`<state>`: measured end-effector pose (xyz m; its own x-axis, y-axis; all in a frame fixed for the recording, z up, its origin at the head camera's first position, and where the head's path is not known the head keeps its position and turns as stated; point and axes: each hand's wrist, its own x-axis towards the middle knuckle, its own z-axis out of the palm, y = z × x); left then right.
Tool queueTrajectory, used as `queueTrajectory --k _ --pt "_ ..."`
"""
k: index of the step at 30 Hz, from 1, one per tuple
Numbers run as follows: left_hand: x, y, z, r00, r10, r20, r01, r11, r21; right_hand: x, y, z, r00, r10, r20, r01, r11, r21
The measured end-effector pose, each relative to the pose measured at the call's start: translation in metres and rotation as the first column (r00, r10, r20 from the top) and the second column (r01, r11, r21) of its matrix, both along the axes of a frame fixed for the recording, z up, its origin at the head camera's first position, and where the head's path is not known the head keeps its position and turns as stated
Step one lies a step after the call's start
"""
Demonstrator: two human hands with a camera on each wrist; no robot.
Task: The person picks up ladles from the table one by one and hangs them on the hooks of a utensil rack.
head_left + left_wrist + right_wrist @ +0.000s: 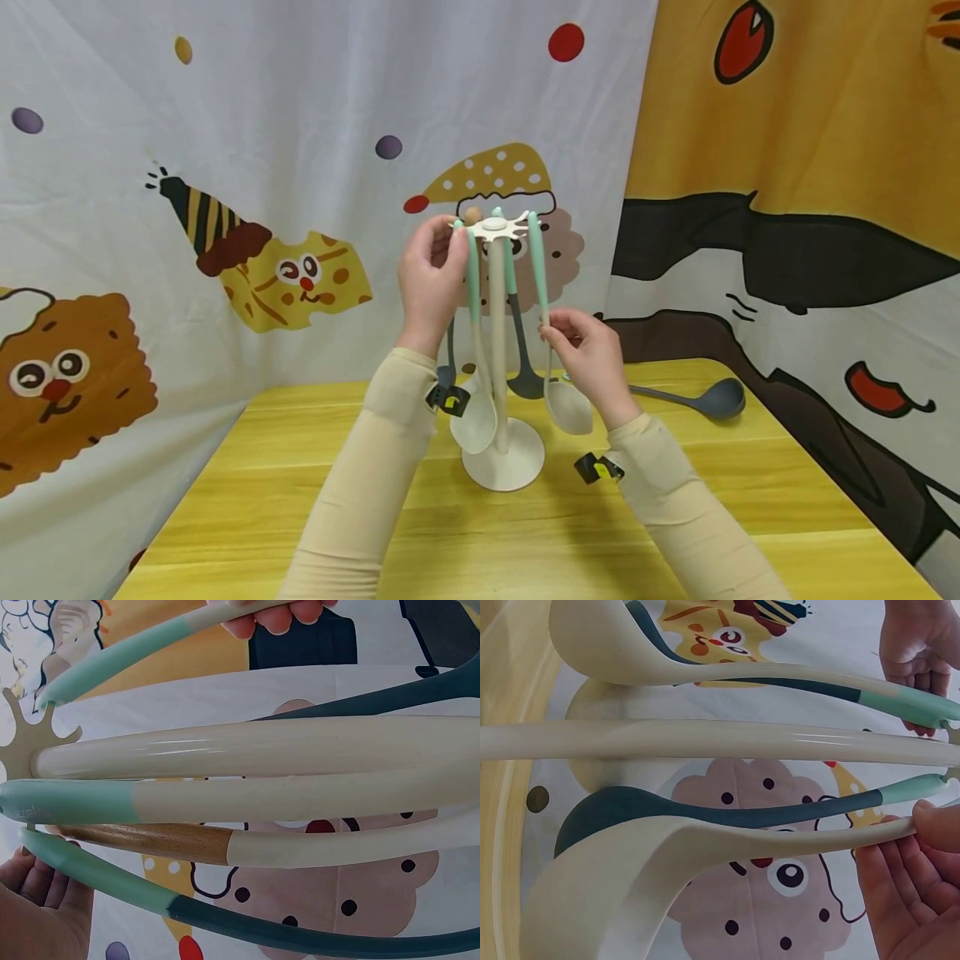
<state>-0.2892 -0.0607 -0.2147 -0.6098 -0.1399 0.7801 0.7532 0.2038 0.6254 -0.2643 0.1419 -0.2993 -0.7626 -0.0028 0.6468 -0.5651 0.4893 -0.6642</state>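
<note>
A cream utensil rack [498,333] stands upright on its round base, with several mint-handled utensils hanging from its hooked top. My left hand [429,279] is up at the left of that top, thumb in front and fingers behind, and holds it at a hook; the exact contact is partly hidden by handles. With thumb and fingers, my right hand [592,354] pinches a cream spoon [567,408] just below its mint grip. The spoon's upper end is at a right-hand hook. A cream ladle [474,425] hangs at the front left, and a dark utensil [527,385] hangs behind the post.
On the wooden table [315,500], a dark ladle [722,400] lies to the right, its handle passing behind my right hand. A wooden-gripped utensil [150,841] also hangs on the rack. A printed curtain [315,125] stands behind the table.
</note>
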Motion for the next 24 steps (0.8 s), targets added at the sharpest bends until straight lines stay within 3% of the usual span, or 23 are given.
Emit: queueTrajectory --k 24 --pt "-0.0019 0.0015 -0.001 1.0 -0.006 -0.003 0.006 1.0 0.009 -0.0022 -0.0019 -0.0041 0.997 0.058 0.049 -0.059 0.998 0.018"
